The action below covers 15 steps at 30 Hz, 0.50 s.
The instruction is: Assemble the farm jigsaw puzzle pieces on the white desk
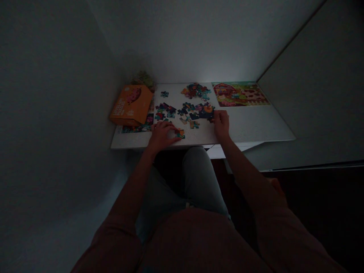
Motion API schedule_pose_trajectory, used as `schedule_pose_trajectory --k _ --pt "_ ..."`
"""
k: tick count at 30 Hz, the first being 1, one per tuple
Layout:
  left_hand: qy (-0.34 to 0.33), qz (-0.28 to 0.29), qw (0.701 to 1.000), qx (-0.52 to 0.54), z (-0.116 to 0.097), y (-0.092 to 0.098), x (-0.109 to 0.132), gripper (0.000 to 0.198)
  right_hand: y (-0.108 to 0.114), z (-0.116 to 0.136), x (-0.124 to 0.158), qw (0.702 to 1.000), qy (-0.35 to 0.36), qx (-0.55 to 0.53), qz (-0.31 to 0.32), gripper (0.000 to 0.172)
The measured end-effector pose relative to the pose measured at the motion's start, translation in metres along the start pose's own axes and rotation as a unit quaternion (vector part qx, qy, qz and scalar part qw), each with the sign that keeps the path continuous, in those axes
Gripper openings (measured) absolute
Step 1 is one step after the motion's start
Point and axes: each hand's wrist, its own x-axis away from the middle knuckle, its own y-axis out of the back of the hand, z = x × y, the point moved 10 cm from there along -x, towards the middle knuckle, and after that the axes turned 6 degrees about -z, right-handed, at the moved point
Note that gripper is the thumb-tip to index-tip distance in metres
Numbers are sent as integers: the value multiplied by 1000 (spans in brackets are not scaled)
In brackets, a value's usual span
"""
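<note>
My left hand [162, 135] rests at the table's front edge, with thumb and fingertips closed around a puzzle piece [181, 133] in orange and teal. My right hand [221, 123] has its fingers pinched at the right edge of a dark puzzle section [207, 110] with an orange figure; its fingertips are partly hidden. Between the hands lie loose pale puzzle pieces [195, 124]. Dark purple and teal puzzle pieces [167, 109] are spread just beyond my left hand.
An orange puzzle box [132, 104] stands at the left, on a colourful picture sheet [138, 128]. Toward the back are a heap of puzzle pieces [196, 91] and a single piece [164, 94]. A farm picture [241, 94] lies back right on the white table [250, 127], against the wall.
</note>
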Motion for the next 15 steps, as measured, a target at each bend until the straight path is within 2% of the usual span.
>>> schedule_pose_trajectory --k 3,5,9,15 --pt "-4 5 1000 -6 0 -1 0 36 8 -11 0 996 -59 -20 -66 70" --pt "-7 7 1000 -5 -1 -1 0 35 8 -7 -1 995 -64 -44 -67 67" --pt "-16 6 1000 2 -3 1 2 41 9 1 -3 993 -86 -64 -45 67" --pt "-24 1 1000 15 -5 2 2 32 7 16 -4 996 -76 -43 20 67"
